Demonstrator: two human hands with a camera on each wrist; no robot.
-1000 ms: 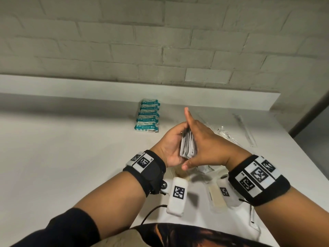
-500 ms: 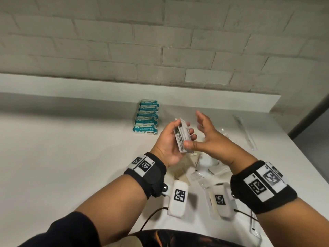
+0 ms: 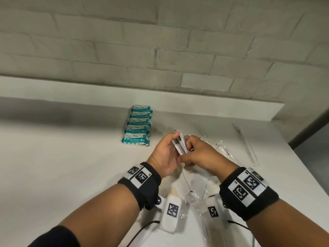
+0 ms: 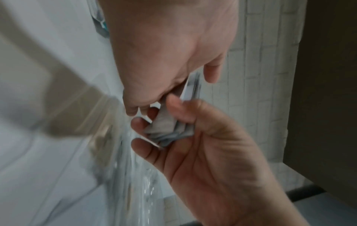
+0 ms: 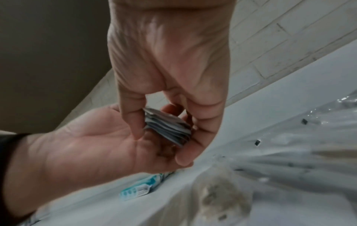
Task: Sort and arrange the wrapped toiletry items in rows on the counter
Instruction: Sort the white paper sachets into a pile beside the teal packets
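A thin stack of grey-and-white sachets point(image 3: 179, 145) is held upright above the counter point(image 3: 71, 166). My left hand point(image 3: 169, 150) cups it from the left, thumb on its top edge. My right hand point(image 3: 193, 151) closes on it from the right. In the right wrist view the right hand point(image 5: 164, 116) has its thumb and fingers round the sachets point(image 5: 167, 127), which lie in the left hand point(image 5: 92, 145). The left wrist view shows the same stack point(image 4: 170, 130) between both hands. A row of several teal wrapped packets point(image 3: 138, 129) lies just left of the hands.
Clear-wrapped items point(image 3: 224, 148) and a long thin wrapped piece point(image 3: 246, 145) lie at the right of the counter. More white and clear packets point(image 3: 193, 187) sit under my wrists. A raised ledge point(image 3: 124, 93) and a brick wall stand behind; the counter ends at the right.
One second ago my right palm lay flat against the stack, then it lifted off with spread fingers. Now it has closed on the stack again, which sits slightly farther forward.
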